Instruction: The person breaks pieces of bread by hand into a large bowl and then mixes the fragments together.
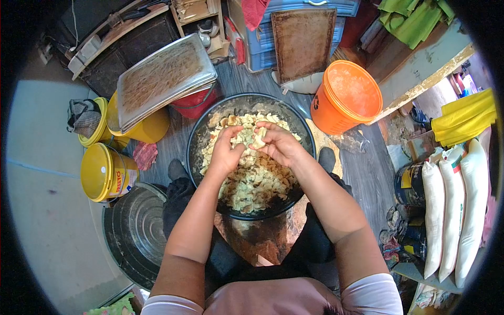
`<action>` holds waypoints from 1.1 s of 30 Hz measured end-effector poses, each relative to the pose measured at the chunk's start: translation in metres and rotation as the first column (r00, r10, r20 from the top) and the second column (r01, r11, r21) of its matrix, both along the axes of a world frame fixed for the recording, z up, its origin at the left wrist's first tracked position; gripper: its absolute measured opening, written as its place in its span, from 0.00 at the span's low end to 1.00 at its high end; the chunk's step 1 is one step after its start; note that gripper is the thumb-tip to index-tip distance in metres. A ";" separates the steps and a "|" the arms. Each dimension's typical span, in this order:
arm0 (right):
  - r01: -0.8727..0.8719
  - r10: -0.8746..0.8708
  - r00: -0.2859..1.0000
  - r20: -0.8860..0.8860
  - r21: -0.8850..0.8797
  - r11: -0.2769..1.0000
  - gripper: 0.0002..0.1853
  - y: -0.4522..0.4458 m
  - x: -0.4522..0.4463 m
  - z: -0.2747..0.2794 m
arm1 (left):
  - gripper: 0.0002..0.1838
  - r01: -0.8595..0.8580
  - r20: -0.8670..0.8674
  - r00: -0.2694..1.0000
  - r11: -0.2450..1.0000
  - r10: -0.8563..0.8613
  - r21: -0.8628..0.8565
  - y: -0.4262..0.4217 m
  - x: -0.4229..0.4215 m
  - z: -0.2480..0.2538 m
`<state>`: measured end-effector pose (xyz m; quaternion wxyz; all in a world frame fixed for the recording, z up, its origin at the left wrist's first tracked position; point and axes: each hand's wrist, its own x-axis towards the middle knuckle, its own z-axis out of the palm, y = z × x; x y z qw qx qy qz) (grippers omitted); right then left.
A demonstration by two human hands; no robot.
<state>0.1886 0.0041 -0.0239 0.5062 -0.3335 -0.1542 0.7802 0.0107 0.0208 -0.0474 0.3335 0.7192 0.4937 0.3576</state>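
A wide black basin (192, 170) stands on the floor between my legs. It holds a heap of torn pale-yellow bread pieces (257, 191), some with brown crust. Over the middle of the heap, my right hand (283, 147) pinches a pale bread piece (259, 139) between thumb and fingers. My left hand (227, 151) hovers just to its left above the heap, its thumb and curved fingers apart, with nothing visible between them.
Stacked baking trays (165, 76) rest over buckets at left, near a yellow lidded bucket (100, 173) and a dark round lid (139, 226). An orange bucket (349, 97) stands beyond the basin at right. Filled white sacks (451, 210) lean at far right.
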 end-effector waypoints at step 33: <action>-0.135 -0.087 0.706 0.703 0.254 0.958 0.07 0.004 -0.015 -0.016 | 0.15 0.267 0.636 0.733 0.759 0.240 -0.594 -0.008 0.005 0.020</action>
